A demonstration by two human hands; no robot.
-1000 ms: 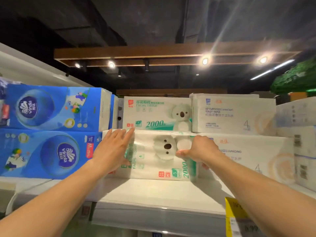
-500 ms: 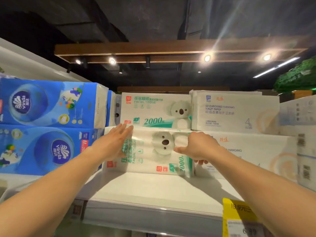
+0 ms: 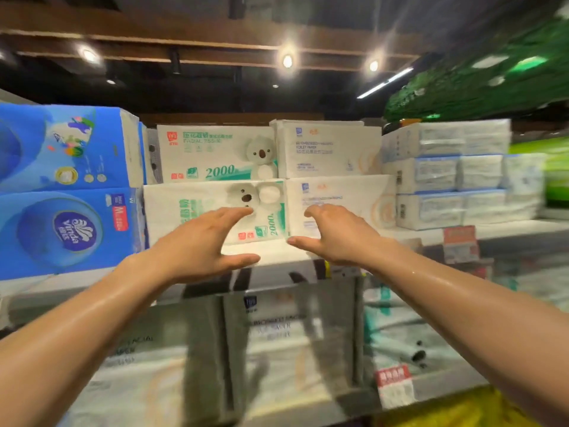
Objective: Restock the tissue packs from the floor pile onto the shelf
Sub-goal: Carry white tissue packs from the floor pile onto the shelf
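I see left hand (image 3: pixel 197 241), right hand (image 3: pixel 335 232) spread, empty, before koala pack (image 3: pixel 191 208); pack back from shelf (image 3: pixel 274 255) edge.

on the shelf (image 3: pixel 277 257) before us, the lower facial tissue pack (image 3: pixel 191 217) lies under the upper facial tissue pack (image 3: pixel 212 152). to their left stand two vinda packs (image 3: pixel 70 232), one on the other. to their right are two toilet paper packs (image 3: pixel 326 149), also stacked, and further right a stack of smaller packs (image 3: pixel 446 174). our left hand (image 3: pixel 197 245) and right hand (image 3: pixel 335 235) hang side by side in front of the lower row, apart from each other. below the shelf, more packs (image 3: pixel 277 334) sit on a lower level.
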